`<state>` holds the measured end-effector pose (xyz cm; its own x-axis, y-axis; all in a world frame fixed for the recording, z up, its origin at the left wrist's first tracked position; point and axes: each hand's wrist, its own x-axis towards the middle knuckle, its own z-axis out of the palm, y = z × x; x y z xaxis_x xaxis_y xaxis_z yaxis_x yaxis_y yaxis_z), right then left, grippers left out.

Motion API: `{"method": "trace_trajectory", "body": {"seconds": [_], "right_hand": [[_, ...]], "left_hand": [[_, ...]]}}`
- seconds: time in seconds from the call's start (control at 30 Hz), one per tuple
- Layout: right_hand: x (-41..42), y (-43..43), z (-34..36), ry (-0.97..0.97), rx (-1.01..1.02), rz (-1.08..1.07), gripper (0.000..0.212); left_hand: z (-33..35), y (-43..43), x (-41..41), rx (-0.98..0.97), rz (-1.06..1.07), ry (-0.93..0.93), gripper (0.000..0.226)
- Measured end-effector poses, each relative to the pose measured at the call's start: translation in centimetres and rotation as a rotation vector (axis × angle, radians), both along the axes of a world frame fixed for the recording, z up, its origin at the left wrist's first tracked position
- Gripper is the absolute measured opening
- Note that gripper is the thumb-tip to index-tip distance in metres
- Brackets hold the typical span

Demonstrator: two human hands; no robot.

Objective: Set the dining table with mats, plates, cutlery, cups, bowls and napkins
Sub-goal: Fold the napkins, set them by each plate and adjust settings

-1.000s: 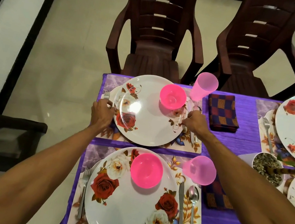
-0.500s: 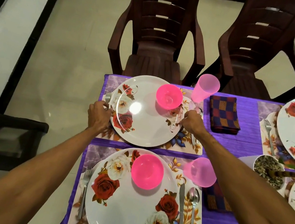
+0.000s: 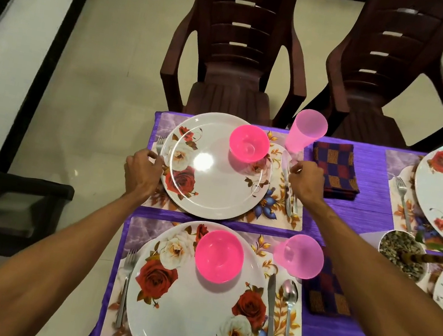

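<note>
Head view: left hand (image 3: 141, 173) pinches the stiff, likely slippery plate (image 3: 210, 192) by its left rim; right hand (image 3: 306, 182) curls beside its right rim, grip unclear.

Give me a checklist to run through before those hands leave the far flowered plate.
1. Round white flowered plate lies on its floral mat: ok.
2. Pink plastic bowl upright on that plate: ok.
3. Steel fork left of plate: ok, partly hidden.
4. Steel knife right of plate: ok.
5. Pink plastic tumbler upright beside checked cloth napkin: ok.
6. Left hand off the rim: not ok, it grips it. Right hand hold: cannot tell.
</note>
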<state>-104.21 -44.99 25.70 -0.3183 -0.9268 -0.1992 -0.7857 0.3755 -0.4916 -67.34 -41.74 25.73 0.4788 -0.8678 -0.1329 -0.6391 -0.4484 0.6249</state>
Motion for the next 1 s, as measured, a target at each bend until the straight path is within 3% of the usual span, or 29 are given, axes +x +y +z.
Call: {"method": "trace_trajectory", "body": {"seconds": [0.23, 0.5, 0.87, 1.0], "right_hand": [[-0.5, 1.3, -1.3, -0.015, 0.102, 0.059, 0.011], [0.7, 0.5, -1.8, 0.104, 0.054, 0.086, 0.014], [2.3, 0.5, -0.9, 0.001, 0.085, 0.090, 0.006], [2.3, 0.7, -0.8, -0.018, 0.082, 0.064, 0.013]], "left_hand": [[1.4, -1.5, -2.9, -0.078, -0.075, -0.004, 0.024], [1.2, -1.9, -5.3, -0.084, -0.174, 0.033, 0.025], [0.9, -1.8, -8.6, -0.048, -0.284, 0.057, 0.027], [0.9, -1.9, -9.3, -0.041, -0.310, 0.041, 0.028]]}}
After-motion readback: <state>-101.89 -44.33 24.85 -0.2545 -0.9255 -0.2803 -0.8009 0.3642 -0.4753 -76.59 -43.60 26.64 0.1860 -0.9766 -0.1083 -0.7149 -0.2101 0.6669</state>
